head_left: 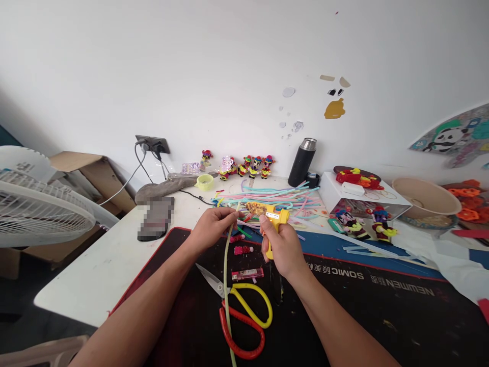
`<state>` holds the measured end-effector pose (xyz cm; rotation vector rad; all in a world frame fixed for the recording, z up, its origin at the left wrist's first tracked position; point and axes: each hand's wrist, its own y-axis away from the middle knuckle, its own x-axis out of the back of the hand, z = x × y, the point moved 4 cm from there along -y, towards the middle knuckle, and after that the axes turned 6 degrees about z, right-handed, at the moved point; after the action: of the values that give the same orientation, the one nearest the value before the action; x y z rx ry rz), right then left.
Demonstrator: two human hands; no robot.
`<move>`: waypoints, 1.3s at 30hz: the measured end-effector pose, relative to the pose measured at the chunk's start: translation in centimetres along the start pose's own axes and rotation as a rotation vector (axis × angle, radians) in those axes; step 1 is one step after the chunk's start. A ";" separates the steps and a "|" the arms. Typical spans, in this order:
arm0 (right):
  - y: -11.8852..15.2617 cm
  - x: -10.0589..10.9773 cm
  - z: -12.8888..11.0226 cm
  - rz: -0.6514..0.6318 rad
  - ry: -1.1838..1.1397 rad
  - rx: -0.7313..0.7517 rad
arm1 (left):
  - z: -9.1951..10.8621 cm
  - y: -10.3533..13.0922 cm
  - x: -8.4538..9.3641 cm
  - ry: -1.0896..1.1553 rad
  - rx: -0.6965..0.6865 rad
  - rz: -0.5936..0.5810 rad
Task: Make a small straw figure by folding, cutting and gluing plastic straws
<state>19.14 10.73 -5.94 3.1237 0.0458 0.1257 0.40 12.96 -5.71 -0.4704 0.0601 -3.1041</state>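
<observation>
My right hand [280, 244] is wrapped round the handle of a yellow hot glue gun [280, 216], whose stained nozzle end points left. My left hand [214, 228] is closed in a pinch on a pale green pipe cleaner [226, 270], which hangs down toward me across the scissors. The fingertips are close to the glue gun's nozzle. Below the hands lie scissors [246, 313] with one red and one yellow handle, and a pink lighter [247, 274]. Small dark-pink pipe cleaner pieces [243, 250] rest on the black mat [336, 316].
Many pastel pipe cleaners [267, 195] lie behind the hands. Small figures [255, 165] stand by the wall, near a black thermos [301, 163]. At right are a white box [362, 196] and a bowl [426, 196]. A phone [156, 219] and a fan [42, 209] are at left.
</observation>
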 end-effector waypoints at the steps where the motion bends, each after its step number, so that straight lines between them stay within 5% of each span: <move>1: 0.0 0.0 0.0 0.002 0.003 -0.001 | 0.0 0.0 0.0 -0.003 -0.006 0.002; 39: -0.1 0.1 0.3 0.006 -0.003 -0.007 | -0.2 0.0 0.1 -0.034 -0.027 0.000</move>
<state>19.23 10.84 -6.21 3.1167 0.0360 0.1214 0.27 12.99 -5.92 -0.5238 0.1024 -3.0980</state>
